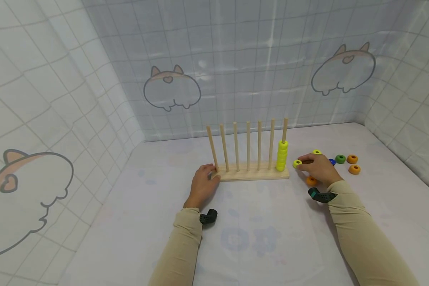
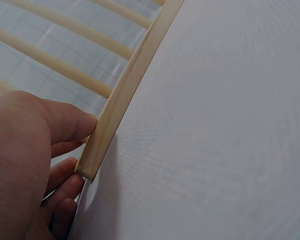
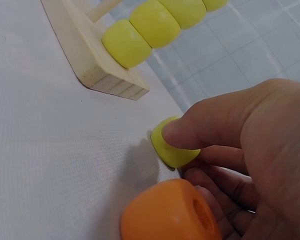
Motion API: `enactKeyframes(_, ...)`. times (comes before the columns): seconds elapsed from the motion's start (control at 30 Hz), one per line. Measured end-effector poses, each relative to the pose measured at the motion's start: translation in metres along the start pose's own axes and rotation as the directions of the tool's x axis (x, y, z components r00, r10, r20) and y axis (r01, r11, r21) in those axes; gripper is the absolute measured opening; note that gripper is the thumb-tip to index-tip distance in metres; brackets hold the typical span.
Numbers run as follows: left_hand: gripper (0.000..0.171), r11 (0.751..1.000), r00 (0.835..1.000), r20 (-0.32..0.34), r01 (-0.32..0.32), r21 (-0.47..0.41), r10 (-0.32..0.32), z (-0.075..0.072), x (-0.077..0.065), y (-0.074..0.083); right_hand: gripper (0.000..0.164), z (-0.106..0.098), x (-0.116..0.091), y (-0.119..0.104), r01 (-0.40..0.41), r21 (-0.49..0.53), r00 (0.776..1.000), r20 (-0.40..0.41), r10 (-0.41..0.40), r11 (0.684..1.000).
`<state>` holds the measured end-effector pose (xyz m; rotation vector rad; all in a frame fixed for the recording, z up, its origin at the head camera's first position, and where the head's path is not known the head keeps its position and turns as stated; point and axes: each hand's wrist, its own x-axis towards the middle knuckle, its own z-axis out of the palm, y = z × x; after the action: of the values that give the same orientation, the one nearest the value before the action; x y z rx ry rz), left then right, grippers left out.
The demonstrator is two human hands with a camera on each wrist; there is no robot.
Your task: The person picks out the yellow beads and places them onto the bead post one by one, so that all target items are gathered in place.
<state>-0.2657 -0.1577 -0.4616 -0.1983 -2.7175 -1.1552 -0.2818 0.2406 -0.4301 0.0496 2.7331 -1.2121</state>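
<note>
A wooden peg rack [image 1: 252,175] with a row of upright pegs stands on the table. Several yellow beads [image 1: 281,155] are stacked on its rightmost peg. My left hand [image 1: 203,184] grips the left end of the base, the thumb on its front edge in the left wrist view and the other fingers round the end. To the right of the rack, my right hand [image 1: 319,169] pinches a yellow bead [image 3: 171,145] between thumb and fingers, low over the tabletop. An orange bead [image 3: 167,215] lies just beside those fingers.
Beyond the right hand lie another yellow bead [image 1: 317,152], a blue bead [image 1: 332,162], a green bead [image 1: 340,159] and two orange beads [image 1: 354,169]. A tile-patterned sheet [image 1: 250,79] rises behind the table and along both sides.
</note>
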Motion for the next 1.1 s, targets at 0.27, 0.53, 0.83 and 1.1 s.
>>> enactKeyframes(0.27, 0.043, 1.0, 1.0, 0.004, 0.003, -0.004, -0.003, -0.0011, 0.0015, -0.0008, 0.051, 0.0009, 0.0024, -0.0001, 0.008, -0.044, 1.0, -0.013, -0.009, 0.999)
enactKeyframes(0.53, 0.042, 1.0, 1.0, 0.009, 0.007, 0.004, -0.007, -0.0015, 0.0039, -0.0002, 0.052, 0.0004, 0.0029, -0.0008, -0.006, -0.033, 1.0, -0.017, 0.005, 0.999)
enactKeyframes(0.83, 0.043, 1.0, 1.0, 0.01, 0.006, 0.017, -0.006, -0.0019, 0.0056, -0.0004, 0.056, 0.0001, 0.0055, -0.002, -0.046, 0.051, 0.998, -0.029, 0.048, 0.998)
enactKeyframes(1.1, 0.043, 1.0, 1.0, 0.007, -0.007, 0.008, 0.007, -0.0032, 0.0085, -0.0004, 0.058, -0.0053, 0.0074, -0.0008, -0.041, 0.073, 0.998, -0.041, 0.044, 0.997)
